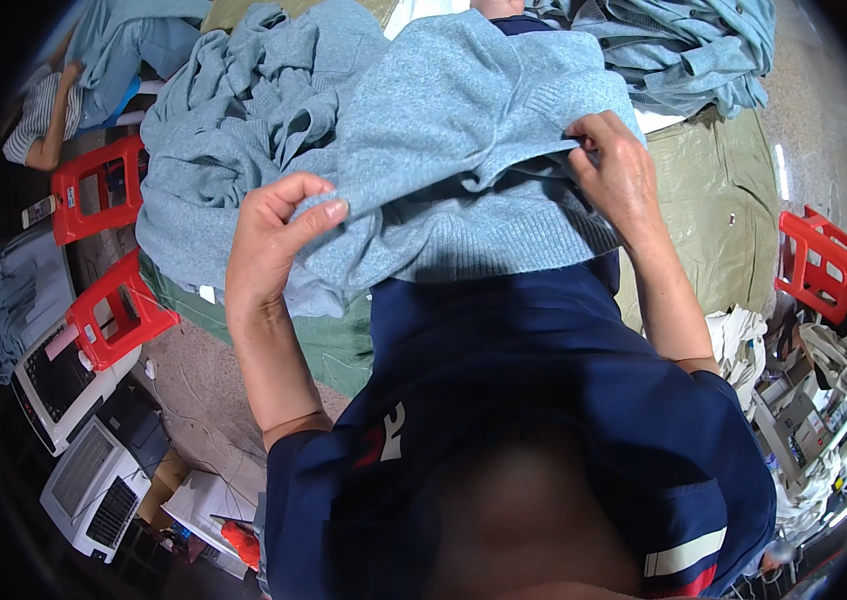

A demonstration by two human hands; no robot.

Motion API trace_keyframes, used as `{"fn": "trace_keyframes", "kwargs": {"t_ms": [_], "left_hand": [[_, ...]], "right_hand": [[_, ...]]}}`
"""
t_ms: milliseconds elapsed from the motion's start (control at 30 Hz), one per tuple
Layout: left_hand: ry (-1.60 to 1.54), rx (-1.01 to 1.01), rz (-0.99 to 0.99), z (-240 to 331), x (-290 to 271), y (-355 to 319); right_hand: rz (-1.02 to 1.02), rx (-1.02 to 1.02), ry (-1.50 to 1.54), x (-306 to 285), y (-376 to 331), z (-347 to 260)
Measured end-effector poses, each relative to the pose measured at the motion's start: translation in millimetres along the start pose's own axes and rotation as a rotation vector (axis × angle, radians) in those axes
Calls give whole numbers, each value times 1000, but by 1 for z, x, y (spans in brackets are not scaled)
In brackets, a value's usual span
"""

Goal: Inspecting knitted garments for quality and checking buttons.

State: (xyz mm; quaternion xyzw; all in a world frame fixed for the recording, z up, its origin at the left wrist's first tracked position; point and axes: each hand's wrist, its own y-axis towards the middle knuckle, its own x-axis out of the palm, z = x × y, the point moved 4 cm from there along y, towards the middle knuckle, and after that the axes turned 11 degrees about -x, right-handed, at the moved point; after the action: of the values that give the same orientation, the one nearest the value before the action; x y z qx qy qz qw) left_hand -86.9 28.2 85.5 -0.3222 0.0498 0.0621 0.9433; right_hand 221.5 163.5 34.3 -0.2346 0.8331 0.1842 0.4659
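A light blue knitted sweater (464,100) lies spread in front of me, over my lap and the near edge of the work surface. My left hand (279,230) pinches its edge between thumb and fingers on the left. On the right, my right hand (619,170) is closed on the same stretched edge, higher up. Between the hands the fabric is pulled into a slanting line with a small fold near the middle. Below that line shows a ribbed band (514,240) of the knit. What lies under the raised edge is partly hidden in shadow.
A heap of blue knitwear (224,120) lies to the left, another pile (684,50) at the far right. Olive sheeting (714,200) covers the surface. Red stools (99,190) stand left, another red stool (824,262) right. A person (49,115) works at the far left.
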Motion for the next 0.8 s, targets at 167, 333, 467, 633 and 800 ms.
{"fn": "trace_keyframes", "kwargs": {"t_ms": [167, 333, 467, 633, 800], "left_hand": [[-172, 442, -17, 44, 22, -6], [-212, 396, -98, 53, 69, 6], [-178, 432, -92, 48, 78, 9], [-142, 376, -39, 39, 78, 12], [114, 478, 48, 44, 74, 11]], "right_hand": [[408, -579, 118, -54, 11, -47], [395, -971, 499, -52, 14, -109], [405, -935, 431, -33, 19, -111], [431, -890, 409, -18, 17, -104], [267, -809, 484, -15, 21, -104]]}}
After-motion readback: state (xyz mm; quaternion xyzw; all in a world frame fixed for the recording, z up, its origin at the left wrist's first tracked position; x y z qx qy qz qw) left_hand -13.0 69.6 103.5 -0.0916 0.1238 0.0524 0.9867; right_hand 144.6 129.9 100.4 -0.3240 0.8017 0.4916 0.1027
